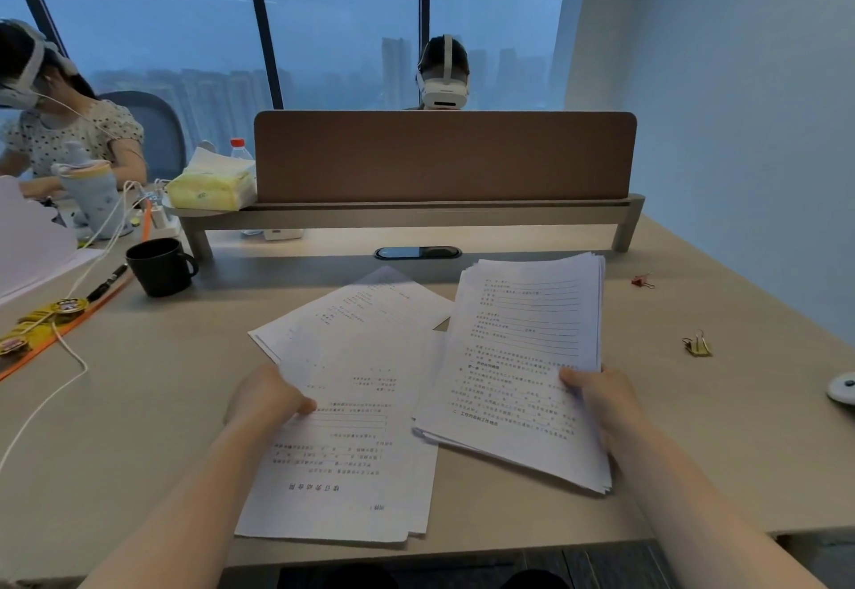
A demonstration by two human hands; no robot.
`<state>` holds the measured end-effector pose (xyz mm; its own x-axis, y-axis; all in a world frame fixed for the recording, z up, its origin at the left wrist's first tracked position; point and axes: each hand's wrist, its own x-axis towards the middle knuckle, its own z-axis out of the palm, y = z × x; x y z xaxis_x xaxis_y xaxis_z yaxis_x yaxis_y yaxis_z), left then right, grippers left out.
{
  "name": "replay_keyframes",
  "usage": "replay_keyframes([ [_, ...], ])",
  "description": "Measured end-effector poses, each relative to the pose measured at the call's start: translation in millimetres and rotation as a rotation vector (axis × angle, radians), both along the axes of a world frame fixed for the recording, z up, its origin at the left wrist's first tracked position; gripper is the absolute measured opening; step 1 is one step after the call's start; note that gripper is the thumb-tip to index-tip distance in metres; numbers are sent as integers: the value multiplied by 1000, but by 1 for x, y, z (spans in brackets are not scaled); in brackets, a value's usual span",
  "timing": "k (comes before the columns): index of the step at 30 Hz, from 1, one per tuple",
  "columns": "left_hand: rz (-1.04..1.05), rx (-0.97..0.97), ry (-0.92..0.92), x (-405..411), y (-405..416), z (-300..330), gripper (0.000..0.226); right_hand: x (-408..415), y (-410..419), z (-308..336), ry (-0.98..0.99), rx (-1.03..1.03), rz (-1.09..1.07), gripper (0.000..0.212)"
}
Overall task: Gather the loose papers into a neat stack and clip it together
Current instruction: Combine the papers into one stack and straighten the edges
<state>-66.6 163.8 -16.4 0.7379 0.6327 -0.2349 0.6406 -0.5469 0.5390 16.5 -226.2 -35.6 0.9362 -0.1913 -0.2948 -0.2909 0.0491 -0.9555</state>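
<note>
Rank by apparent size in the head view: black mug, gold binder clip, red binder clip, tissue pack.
1. tissue pack
2. black mug, smaller, though nearer the camera
3. gold binder clip
4. red binder clip, but it lies farther off, so the clips' order is unsure

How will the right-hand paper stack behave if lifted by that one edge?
Likely floppy: the stack is thin sheets, pinched by the right hand at one side only, so the far side should sag. Sheets may fan or slip; the edges already look staggered at the near corner. Probably light, since it is not thick. The gold clip lies unused on the desk.
</note>
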Motion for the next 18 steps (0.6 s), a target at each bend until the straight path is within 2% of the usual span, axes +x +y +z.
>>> replay_keyframes([
  [5, 13, -31, 17, 1, 0, 1, 33, -1, 1, -1, -2, 6, 5, 22],
  [10, 30, -53, 58, 3, -5, 5, 48, 0, 0, -3, 1, 6, 6, 23],
  [18, -58, -34, -30, 3, -8, 3, 22, 2, -3, -5, 18, 36, 4, 25],
])
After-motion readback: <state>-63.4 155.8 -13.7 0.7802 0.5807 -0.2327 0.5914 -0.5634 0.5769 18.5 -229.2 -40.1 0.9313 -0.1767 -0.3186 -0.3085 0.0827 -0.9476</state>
